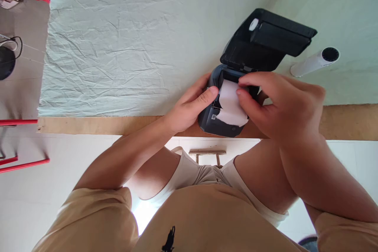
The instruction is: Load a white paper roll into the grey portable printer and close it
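A small black label printer point(217, 124) sits at the table's front edge with its lid point(260, 43) swung up and back. White paper point(232, 104) lies in its open bay, and a ragged end hangs over the front of the casing. My left hand point(196, 102) grips the printer's left side, thumb on the upper rim. Over the right side of the bay, my right hand point(277, 104) pinches the paper's edge between thumb and forefinger. That hand covers the printer's right side and part of the bay.
A white cylinder with a black end point(315, 61) is on the table to the right, near the lid. A pale green cloth point(118, 47) covers the table up to its wooden front edge point(103, 124). Red frame parts point(25, 165) and a dark round object point(6, 63) are at the left.
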Tool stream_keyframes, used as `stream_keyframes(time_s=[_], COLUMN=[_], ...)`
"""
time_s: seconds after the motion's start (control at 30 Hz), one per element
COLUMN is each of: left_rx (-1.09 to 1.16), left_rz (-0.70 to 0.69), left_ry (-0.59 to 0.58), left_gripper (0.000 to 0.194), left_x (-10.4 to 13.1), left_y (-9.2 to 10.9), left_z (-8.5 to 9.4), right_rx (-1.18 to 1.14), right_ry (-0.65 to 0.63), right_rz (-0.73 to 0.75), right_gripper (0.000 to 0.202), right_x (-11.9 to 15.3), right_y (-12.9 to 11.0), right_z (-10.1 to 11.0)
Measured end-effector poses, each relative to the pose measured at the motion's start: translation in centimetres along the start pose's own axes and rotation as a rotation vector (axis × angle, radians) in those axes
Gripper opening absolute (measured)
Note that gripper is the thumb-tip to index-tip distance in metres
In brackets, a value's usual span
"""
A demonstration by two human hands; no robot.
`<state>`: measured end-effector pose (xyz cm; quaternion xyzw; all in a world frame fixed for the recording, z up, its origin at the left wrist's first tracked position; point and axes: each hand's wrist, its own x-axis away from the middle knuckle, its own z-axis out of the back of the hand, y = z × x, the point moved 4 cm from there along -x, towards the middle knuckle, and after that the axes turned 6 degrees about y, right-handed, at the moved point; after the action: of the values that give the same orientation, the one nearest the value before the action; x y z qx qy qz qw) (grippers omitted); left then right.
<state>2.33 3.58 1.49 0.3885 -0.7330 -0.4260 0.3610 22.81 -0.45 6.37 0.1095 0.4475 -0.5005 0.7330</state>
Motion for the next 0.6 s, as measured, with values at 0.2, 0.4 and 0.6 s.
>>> stream_keyframes(time_s=[0.2, 0.4, 0.6], left_rx=[-0.005, -0.011, 0.048], left_rz=[0.021, 0.030, 0.025], left_ry=[-0.019, 0.008, 0.061], left_gripper=[0.067, 0.068, 0.062], left_x=[-0.1, 0.0, 0.0], left_y=[-0.2, -0.1, -0.1], left_z=[0.2, 0.0, -0.1], right_rx=[0.144, -0.155, -0.326], right_ry=[-0.379, -0.588, -0.200], right_rz=[-0.081, -0.230, -0.503], right_gripper=[0.013, 0.014, 0.045], right_x=[-0.8, -1.6, -0.8], right_y=[0.5, 1.2, 3.1], right_z=[0.0, 0.3, 3.9])
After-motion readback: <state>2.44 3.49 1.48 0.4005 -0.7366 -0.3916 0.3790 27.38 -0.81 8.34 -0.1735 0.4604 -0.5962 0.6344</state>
